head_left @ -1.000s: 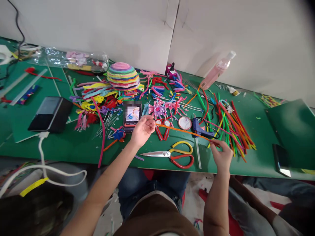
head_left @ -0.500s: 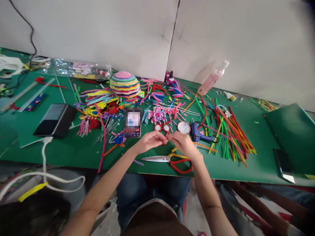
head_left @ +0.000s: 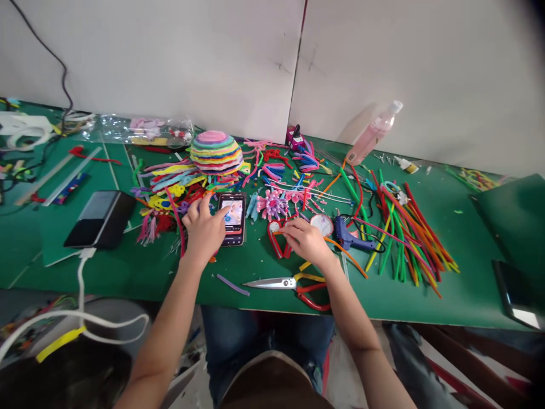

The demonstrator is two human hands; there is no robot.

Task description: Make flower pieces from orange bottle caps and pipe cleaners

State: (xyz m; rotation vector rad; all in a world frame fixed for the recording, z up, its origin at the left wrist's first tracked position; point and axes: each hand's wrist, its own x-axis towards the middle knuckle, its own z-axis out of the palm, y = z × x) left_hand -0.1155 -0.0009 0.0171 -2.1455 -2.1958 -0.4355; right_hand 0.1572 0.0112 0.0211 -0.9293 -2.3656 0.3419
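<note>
My left hand (head_left: 203,228) is over the left side of a phone (head_left: 233,218), its fingers apart and its thumb reaching onto the lit screen. A bit of orange shows by its fingertips; whether it touches them I cannot make out. My right hand (head_left: 305,241) pinches an orange pipe cleaner (head_left: 348,258), whose long end trails out to the right. Beneath those fingers lies a bent red pipe-cleaner shape (head_left: 275,245) with a round white disc (head_left: 273,226), partly hidden. Scissors (head_left: 272,283) with red and yellow handles lie nearer to me.
A blue glue gun (head_left: 351,236) and a round tape roll (head_left: 322,225) sit right of centre. Loose pipe cleaners (head_left: 395,238) spread beyond. Behind are a striped dome (head_left: 216,152) and a pink bottle (head_left: 373,135). A black box (head_left: 100,218) with a white cable is at left.
My hands were together over the red shape. My left hand has moved left to the phone; my right hand stays near the shape, with the orange pipe cleaner now plainly in its fingers.
</note>
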